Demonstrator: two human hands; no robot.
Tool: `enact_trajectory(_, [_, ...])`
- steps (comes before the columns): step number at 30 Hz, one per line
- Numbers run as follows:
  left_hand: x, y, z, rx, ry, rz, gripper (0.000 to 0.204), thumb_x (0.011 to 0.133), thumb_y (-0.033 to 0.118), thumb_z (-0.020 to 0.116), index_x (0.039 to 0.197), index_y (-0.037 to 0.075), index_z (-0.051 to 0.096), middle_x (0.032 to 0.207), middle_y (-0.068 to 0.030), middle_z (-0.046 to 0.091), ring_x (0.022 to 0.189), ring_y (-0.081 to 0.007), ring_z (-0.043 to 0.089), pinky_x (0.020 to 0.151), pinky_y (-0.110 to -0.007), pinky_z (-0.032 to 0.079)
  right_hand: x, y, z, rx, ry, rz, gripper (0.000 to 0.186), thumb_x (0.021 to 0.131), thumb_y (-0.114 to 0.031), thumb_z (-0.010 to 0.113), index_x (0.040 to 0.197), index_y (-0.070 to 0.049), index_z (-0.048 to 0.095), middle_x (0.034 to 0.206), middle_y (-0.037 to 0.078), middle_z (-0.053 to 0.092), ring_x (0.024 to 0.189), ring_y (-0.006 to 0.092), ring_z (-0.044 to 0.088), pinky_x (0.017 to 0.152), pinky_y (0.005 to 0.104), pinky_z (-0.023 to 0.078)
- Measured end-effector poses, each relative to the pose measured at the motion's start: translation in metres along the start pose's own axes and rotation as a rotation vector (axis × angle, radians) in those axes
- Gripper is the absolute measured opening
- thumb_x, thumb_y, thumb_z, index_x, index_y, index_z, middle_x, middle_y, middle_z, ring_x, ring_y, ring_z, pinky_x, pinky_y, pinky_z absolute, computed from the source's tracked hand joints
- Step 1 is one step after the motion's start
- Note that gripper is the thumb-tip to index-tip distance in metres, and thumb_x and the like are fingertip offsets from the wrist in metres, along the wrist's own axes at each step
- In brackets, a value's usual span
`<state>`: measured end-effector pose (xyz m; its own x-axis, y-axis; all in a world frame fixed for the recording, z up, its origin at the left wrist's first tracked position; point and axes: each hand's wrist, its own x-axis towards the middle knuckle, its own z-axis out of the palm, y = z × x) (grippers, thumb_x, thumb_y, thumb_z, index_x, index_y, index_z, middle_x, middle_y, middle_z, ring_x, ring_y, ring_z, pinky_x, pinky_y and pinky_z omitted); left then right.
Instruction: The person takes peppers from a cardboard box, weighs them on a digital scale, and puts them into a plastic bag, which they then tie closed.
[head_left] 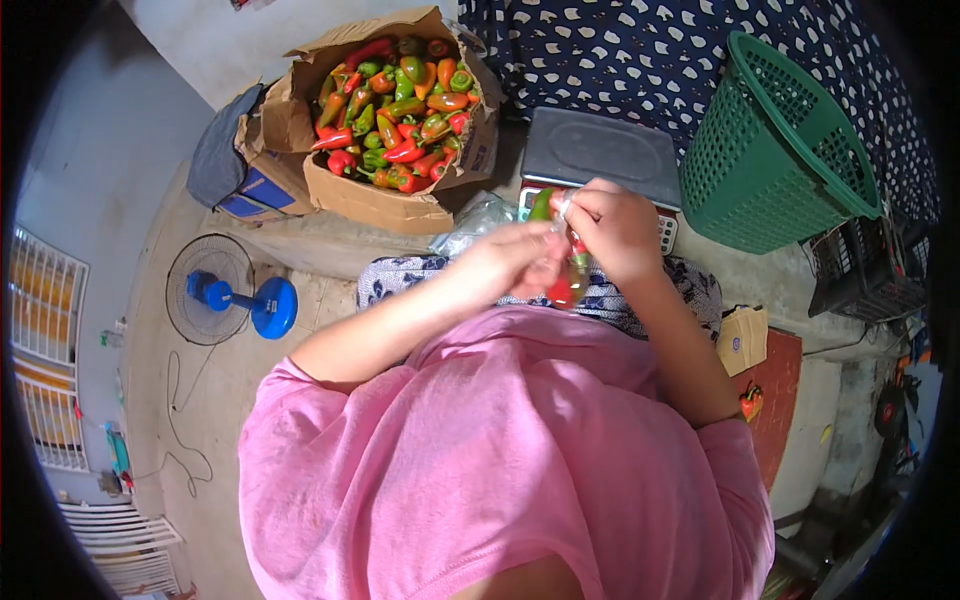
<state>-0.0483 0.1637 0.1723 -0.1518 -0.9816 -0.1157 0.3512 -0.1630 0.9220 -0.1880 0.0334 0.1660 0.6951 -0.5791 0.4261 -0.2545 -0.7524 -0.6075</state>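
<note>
A clear plastic bag of red and green peppers [566, 282] is held up over my lap. My right hand [615, 225] is closed on the bag's top, fingertips pinched at its neck. My left hand [515, 260] is closed beside it on the bag, with its fingers curled. Behind my hands stands a grey weighing scale [598, 150], its front panel partly hidden by them. A crumpled pile of clear plastic bags [473, 222] lies left of the scale.
A cardboard box of peppers [385, 115] stands back left beside another carton [262, 185]. A green perforated basket [760, 165] and black crate [850, 275] are at right. A blue fan [272, 306] stands on the left floor. A few peppers [750, 400] lie right.
</note>
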Motion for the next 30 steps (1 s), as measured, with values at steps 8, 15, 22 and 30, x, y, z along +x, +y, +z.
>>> enact_trajectory(8, [0.02,-0.056,0.039,-0.016,0.09,0.397,0.027,0.104,0.028,0.04,0.095,0.005,0.052,0.079,-0.0003,0.047,0.076,-0.0121,0.044,0.071,-0.027,0.038,-0.001,-0.002,0.006,0.778,0.002,0.287,0.024,0.089,-0.022,0.063,0.087,0.0,0.07,0.075,0.01,0.066,0.061,0.0168,0.064,0.05,0.0283,0.049])
enact_trajectory(15, [0.02,-0.059,-0.006,0.303,0.037,0.517,0.022,0.1,0.022,0.048,0.096,0.002,0.055,0.086,-0.0032,0.054,0.08,-0.012,0.052,0.07,-0.025,0.044,-0.004,0.007,0.005,1.294,-0.306,0.025,0.027,0.09,-0.025,0.066,0.088,0.002,0.07,0.09,0.012,0.066,0.086,0.017,0.062,0.074,0.0314,0.049])
enact_trajectory(22, [0.033,-0.033,-0.046,0.794,0.181,0.621,0.015,0.089,0.026,0.062,0.091,0.011,0.062,0.082,-0.0065,0.061,0.08,-0.0279,0.061,0.065,-0.038,0.045,-0.001,0.007,-0.002,1.017,-0.412,-0.229,0.021,0.087,-0.019,0.067,0.094,0.0,0.072,0.106,0.011,0.067,0.099,0.0185,0.061,0.086,0.0302,0.046])
enact_trajectory(30, [0.021,0.045,-0.042,1.574,0.11,0.319,0.028,0.095,0.029,0.049,0.081,0.007,0.059,0.064,-0.0156,0.058,0.064,-0.0362,0.059,0.058,-0.047,0.045,0.002,0.013,-0.006,0.291,-0.141,0.02,0.015,0.084,-0.018,0.064,0.087,-0.007,0.073,0.091,0.01,0.068,0.082,0.0234,0.065,0.073,0.0323,0.05])
